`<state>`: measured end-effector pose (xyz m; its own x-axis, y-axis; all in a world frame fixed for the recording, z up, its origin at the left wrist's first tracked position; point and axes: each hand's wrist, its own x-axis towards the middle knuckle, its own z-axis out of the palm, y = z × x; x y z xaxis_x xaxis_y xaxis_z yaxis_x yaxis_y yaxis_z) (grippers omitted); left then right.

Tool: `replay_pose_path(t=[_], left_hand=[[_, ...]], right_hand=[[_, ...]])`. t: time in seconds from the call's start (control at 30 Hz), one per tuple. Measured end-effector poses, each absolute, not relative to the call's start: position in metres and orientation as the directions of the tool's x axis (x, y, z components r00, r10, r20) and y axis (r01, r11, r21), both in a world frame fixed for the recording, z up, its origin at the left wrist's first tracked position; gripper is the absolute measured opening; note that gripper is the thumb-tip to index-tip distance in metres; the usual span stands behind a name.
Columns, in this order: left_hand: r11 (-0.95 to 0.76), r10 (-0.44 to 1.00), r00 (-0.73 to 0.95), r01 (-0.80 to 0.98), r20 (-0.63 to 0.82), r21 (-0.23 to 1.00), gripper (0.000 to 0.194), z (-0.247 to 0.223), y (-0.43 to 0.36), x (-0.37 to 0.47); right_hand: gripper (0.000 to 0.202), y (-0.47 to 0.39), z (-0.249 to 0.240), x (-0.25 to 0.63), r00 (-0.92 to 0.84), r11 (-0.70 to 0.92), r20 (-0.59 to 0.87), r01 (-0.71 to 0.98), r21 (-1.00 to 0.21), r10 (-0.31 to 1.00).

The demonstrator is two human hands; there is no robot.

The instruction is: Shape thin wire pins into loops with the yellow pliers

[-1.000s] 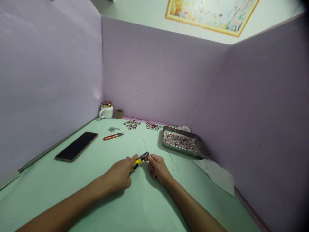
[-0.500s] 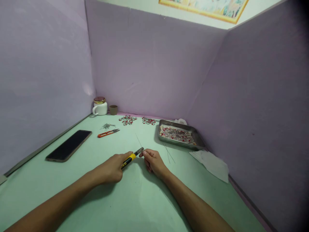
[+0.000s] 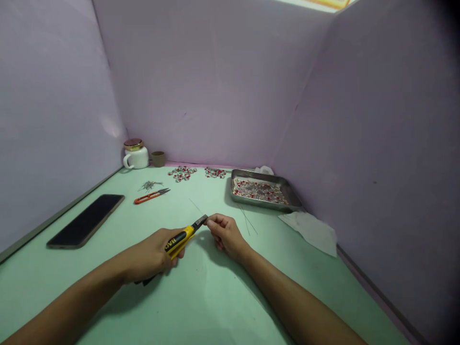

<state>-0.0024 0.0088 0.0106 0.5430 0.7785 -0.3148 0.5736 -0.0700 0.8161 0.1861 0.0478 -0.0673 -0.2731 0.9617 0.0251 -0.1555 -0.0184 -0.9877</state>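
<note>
Purple walls (image 3: 215, 86) stand around 3 sides of the green table (image 3: 212, 302) in the head view. The left hand (image 3: 153, 256) is wrapped around yellow-black pliers (image 3: 186, 235), near the middle of the table. From near the pliers' tip, a thin wire (image 3: 196, 206) slants away. The right hand (image 3: 228, 235) has thumb and forefinger pressed together just beside this tip; what is between them, I cannot tell. Farther right, a metal tray (image 3: 260, 203) contains beads (image 3: 258, 190). Orange snips (image 3: 151, 196) and a phone (image 3: 86, 220) lie on the left.
</note>
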Motion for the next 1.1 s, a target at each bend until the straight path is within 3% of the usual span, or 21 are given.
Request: replay_pose_path(t=[0.2, 0.43, 1.1], left_hand=[[-0.224, 0.833, 0.519, 0.633, -0.191, 0.741, 0.019, 0.001, 0.008, -0.001], [-0.239, 0.850, 0.488, 0.691, -0.198, 0.682, 0.019, 0.001, 0.008, 0.004], [-0.218, 0.821, 0.529, 0.636, -0.213, 0.741, 0.020, -0.008, 0.012, 0.000]], right_hand=[[0.024, 0.048, -0.069, 0.185, -0.243, -0.022, 0.008, -0.118, -0.993, 0.970], [0.022, 0.049, -0.069, 0.185, -0.231, -0.040, -0.011, -0.123, -0.992, 0.973], [0.022, 0.049, -0.071, 0.185, -0.245, -0.045, -0.009, -0.144, -0.989, 0.970]])
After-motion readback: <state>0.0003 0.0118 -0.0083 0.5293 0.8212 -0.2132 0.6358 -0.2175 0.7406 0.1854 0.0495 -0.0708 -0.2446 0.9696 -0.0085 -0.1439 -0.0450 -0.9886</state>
